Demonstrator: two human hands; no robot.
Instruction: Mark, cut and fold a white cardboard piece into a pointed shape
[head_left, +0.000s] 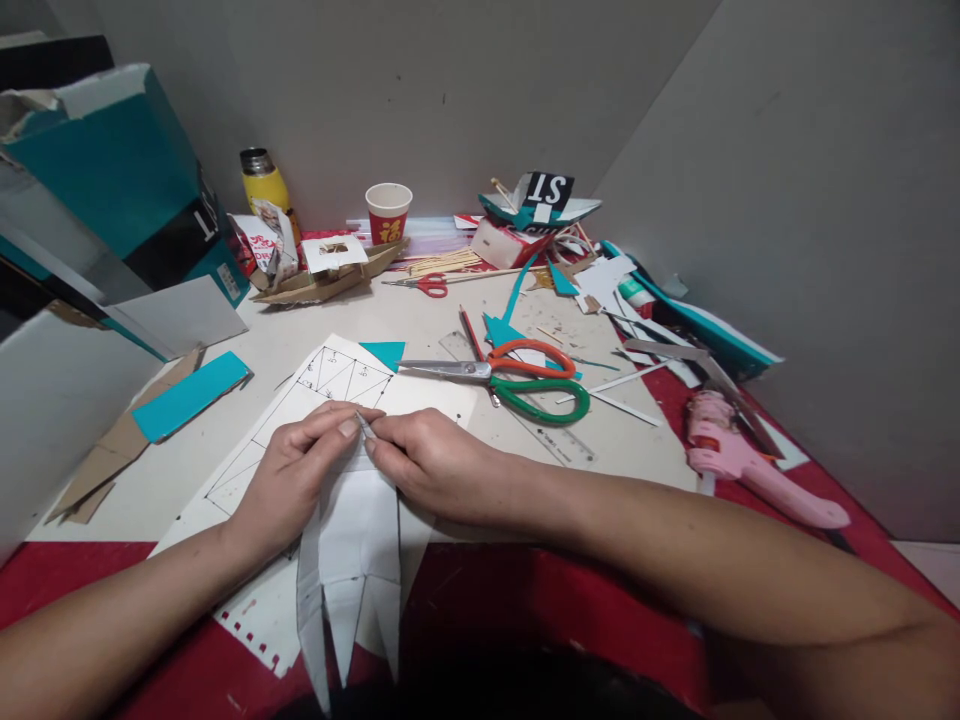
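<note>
A white folded cardboard cut-out (358, 520) with long pointed flaps hangs toward me over the table's front edge. My left hand (300, 455) is closed on its far end, thumb on top. Close beside it, my right hand (439, 460) pinches the same end, where a small pointed tip sticks up between the thumbs. Beneath lies a sheet of paper (262, 440) with a triangle pattern drawn in black lines, partly hidden by my hands. Large scissors (487, 372) with one orange and one green handle rest just beyond my right hand.
A pink glue gun (750, 465) lies at the right. A teal strip (191, 395) sits at the left, before a big teal box (120, 170). Farther back stand a paper cup (388, 212), a yellow bottle (266, 185) and small red scissors (431, 286). A clear ruler (559, 440) lies under the large scissors.
</note>
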